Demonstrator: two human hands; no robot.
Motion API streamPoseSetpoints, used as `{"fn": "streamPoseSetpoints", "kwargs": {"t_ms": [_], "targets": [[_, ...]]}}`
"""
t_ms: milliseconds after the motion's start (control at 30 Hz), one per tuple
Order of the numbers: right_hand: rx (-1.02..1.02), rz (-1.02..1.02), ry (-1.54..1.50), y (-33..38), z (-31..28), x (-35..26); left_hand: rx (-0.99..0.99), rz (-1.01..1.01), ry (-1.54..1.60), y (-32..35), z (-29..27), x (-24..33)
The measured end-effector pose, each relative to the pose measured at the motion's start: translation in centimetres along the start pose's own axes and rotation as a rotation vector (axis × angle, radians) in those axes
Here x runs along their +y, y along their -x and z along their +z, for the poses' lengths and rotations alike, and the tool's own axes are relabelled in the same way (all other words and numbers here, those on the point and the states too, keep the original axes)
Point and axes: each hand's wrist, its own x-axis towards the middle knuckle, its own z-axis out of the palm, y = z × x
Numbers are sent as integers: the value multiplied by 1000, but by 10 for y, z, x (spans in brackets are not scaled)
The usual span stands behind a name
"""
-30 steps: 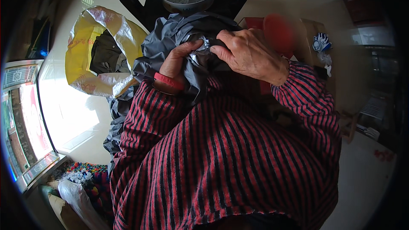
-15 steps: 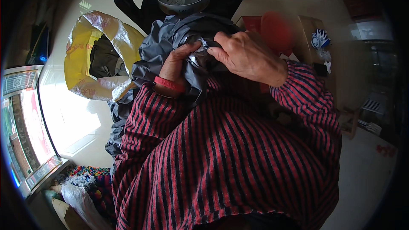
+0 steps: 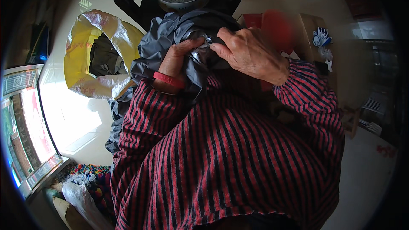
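A crumpled dark grey fabric (image 3: 166, 34), thin and slightly glossy, is bunched up over my lap. My left hand (image 3: 177, 59), with a red band at the wrist, is closed on it, the thumb pressing along a shiny, pale-lit fold. Close to the right of that thumb, my right hand (image 3: 251, 55) is closed, with its thumb and curled index finger brought together beside the shiny fold. What those fingers pinch is too small or hidden to make out.
Ahead stands a black chair (image 3: 142, 10) bearing a round tin (image 3: 183, 5) with small dark and white pieces. At left, a yellow bag (image 3: 76, 76) holds dark clothing (image 3: 106, 57). To the right are a red object (image 3: 277, 30), a cardboard box (image 3: 309, 27) and a white-and-blue glove (image 3: 321, 37).
My right hand has shifted slightly to the right, a little away from my left thumb. My left hand keeps its grip on the grey fabric.
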Motion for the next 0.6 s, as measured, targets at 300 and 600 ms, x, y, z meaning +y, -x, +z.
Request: {"fn": "streamPoseSetpoints", "kwargs": {"t_ms": [300,600], "targets": [[55,-23,36,1,4,1,-160,-54,60,-4,-7,7],[42,52,-208,7,9,10,12,138,-261,1,7,9]]}}
